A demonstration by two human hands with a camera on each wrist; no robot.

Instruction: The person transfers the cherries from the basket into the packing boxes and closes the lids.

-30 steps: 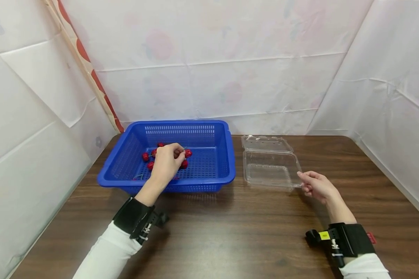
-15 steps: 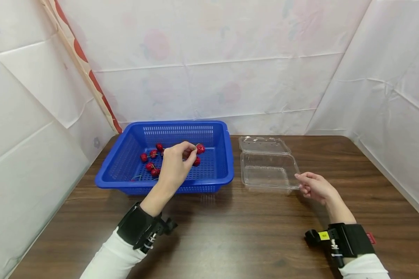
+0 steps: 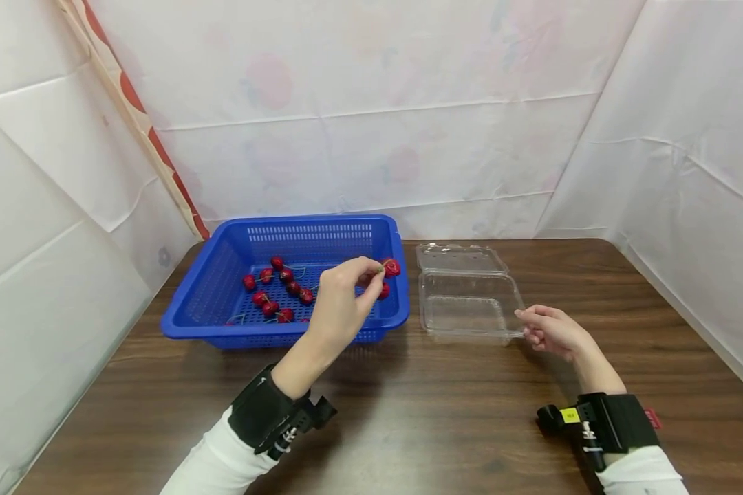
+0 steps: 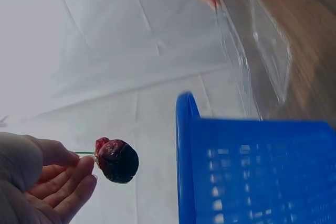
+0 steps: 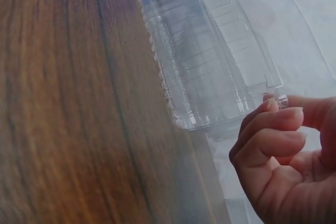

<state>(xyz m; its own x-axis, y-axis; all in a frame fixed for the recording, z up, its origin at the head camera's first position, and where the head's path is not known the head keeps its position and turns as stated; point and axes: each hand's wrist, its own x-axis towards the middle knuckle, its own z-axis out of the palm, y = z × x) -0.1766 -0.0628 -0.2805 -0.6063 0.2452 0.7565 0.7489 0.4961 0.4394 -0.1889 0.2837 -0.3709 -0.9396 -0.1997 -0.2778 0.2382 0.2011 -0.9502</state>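
Note:
My left hand (image 3: 340,302) pinches thin green stems between thumb and fingertips. From them hangs a pair of cherries (image 3: 391,267), over the right side of the blue basket (image 3: 402,302). In the left wrist view one dark red cherry (image 4: 119,162) largely covers the other. Several more cherries (image 3: 286,275) with stems lie on the basket's floor, some partly hidden by the hand. To the basket's right a clear plastic clamshell box (image 3: 470,302) stands with its lid (image 3: 461,258) tilted back. My right hand (image 3: 554,331) pinches the box's front right corner.
The brown wooden table (image 3: 446,412) carries the basket and box side by side near its back edge. White patterned sheeting (image 3: 371,137) hangs behind and on both sides. The basket's raised rim (image 4: 185,156) stands between the held cherries and the box.
My left hand has moved right across the basket, carrying the cherries by their stems, and uncovered more cherries behind it. My right hand keeps its hold on the box corner.

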